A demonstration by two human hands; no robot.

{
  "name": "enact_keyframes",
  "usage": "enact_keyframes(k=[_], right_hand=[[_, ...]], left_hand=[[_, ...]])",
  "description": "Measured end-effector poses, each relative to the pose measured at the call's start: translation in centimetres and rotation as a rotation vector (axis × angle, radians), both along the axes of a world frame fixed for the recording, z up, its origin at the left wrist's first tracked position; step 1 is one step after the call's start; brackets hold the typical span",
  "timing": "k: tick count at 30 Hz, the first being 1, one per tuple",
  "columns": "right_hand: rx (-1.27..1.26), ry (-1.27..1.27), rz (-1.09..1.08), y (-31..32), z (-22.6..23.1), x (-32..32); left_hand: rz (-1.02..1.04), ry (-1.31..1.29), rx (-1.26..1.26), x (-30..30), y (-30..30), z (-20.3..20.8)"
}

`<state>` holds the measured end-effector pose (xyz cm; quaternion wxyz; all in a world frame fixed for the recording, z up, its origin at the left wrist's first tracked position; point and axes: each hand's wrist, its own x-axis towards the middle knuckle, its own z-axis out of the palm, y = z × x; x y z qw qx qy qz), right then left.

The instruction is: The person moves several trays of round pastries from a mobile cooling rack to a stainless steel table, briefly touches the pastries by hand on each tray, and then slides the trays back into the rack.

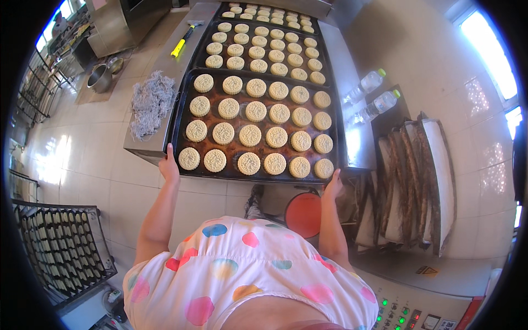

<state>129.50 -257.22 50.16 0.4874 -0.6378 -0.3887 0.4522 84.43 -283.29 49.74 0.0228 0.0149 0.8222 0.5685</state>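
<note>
Dotted white clothing (264, 267) faces a dark tray (232, 175) of round pastries (250, 135); left hand (169, 166) and right hand (333, 187) are clamped on its near corners.

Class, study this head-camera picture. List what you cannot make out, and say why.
All in the head view:
- Left hand: some fingers are hidden by the near tray and the hand itself.
- Right hand: likewise, at the opposite corner.
- Farthest tray: its pastries' stamped patterns are too small to read.
- Control panel: cut off by the lower edge; its small labels are unclear.
</note>
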Motion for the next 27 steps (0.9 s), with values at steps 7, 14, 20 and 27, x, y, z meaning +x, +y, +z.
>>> enact_keyframes(k=[7,14,20,27], right_hand=[[0.265,-0.324,-0.125,0.6,-0.8,-1.0],[0.242,-0.252,-0.165,1.4,-1.6,-1.2],[0.269,-0.237,-0.113,1.8,-2.5,-0.6],[0.216,-0.137,-0.062,2.1,-3.0,-0.1]], left_hand=[[0.071,0.004,-0.113,0.4,0.0,0.0],[0.075,-0.007,-0.191,0.4,0.4,0.6],[0.073,0.015,-0.18,0.5,0.4,0.6],[0.059,-0.015,-0.242,0.1,0.4,0.2]])
